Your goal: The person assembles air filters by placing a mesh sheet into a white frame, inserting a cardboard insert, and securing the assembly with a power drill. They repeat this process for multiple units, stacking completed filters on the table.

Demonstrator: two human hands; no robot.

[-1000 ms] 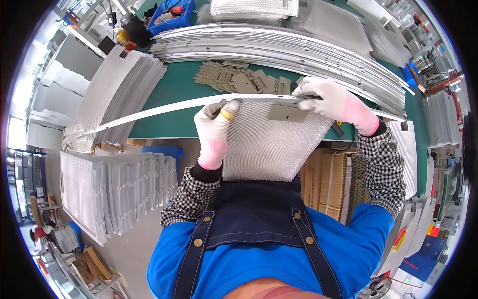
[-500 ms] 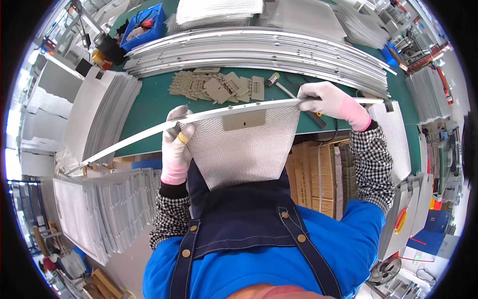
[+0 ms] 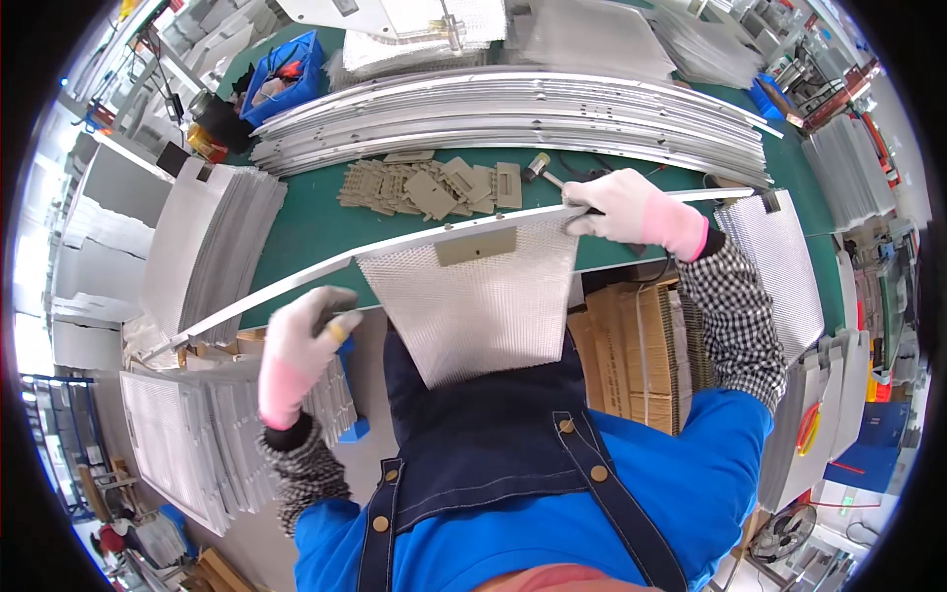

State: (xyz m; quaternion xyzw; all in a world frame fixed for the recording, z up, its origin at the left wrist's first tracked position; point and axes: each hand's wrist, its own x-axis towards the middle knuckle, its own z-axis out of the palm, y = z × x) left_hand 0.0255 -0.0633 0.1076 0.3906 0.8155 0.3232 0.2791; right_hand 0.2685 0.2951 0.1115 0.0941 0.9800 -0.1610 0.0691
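A long silvery metal strip (image 3: 395, 243) runs across in front of me, its left end lower. Along its middle sits the upper edge of a mesh panel (image 3: 464, 316), which carries a beige plate (image 3: 476, 247) at its top and hangs over the table's near edge towards my apron. My right hand (image 3: 631, 209), in a white and pink glove, grips the strip at the panel's upper right corner. Off the strip, just below its left part, my gloved left hand (image 3: 302, 347) holds nothing, thumb and fingers apart. A yellow band circles one of its fingers.
On the green table (image 3: 296, 247) lie a pile of beige plates (image 3: 424, 187), a hammer (image 3: 539, 166) and stacked metal strips (image 3: 513, 109). Panel stacks stand at the left (image 3: 212, 247) and below it (image 3: 187, 444). Another mesh panel (image 3: 774, 266) lies right; cardboard (image 3: 631, 345) stands below the table.
My left hand has let go of the strip and moved left and towards me. My right hand still grips the strip, slightly further left. The panel has shifted a little left.
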